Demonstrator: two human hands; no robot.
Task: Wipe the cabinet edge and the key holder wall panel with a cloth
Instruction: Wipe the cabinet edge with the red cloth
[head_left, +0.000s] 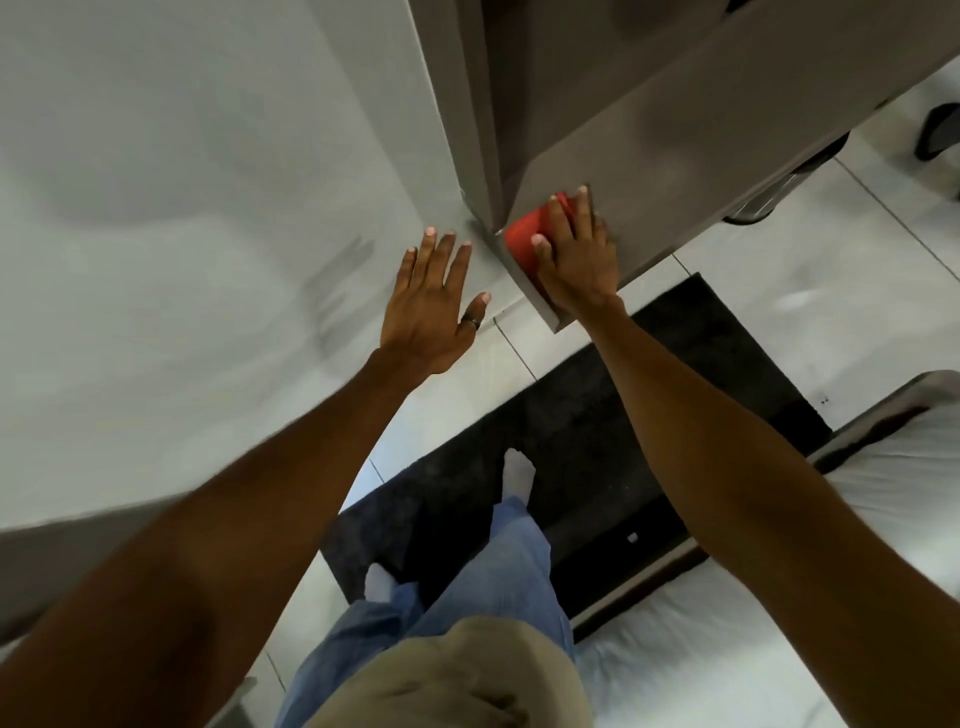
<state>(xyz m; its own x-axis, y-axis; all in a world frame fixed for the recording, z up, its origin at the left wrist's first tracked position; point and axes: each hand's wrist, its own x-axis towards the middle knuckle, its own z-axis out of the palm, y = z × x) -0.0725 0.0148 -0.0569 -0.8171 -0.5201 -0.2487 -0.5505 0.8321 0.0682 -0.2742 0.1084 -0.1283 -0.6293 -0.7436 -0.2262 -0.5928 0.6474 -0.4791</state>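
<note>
2 hands are up against upright surfaces. The right hand (574, 254) lies flat over a red cloth (525, 243), its fingers (582, 208) held close together and pressing the cloth against the grey cabinet (701, 145) right at its lower corner edge. The left hand (434, 301) rests open on the pale wall (182, 182) just beside the cabinet, fingers spread, holding nothing, a ring on the thumb. Below are a black mat (623, 415) on the tiled floor and a white bed (883, 519) to the right.

Judging by this, the cabinet-edge pass is the step in hand; no key holder panel shows in view. To do it well, keep the palm flat so the whole cloth stays loaded, wrap a fold around the corner so both faces get wiped, and run 1 steady stroke along the edge rather than short dabs. The bracing left hand helps balance; the cloth could bunch or slip off the corner if pressure drifts to the fingertips.
</note>
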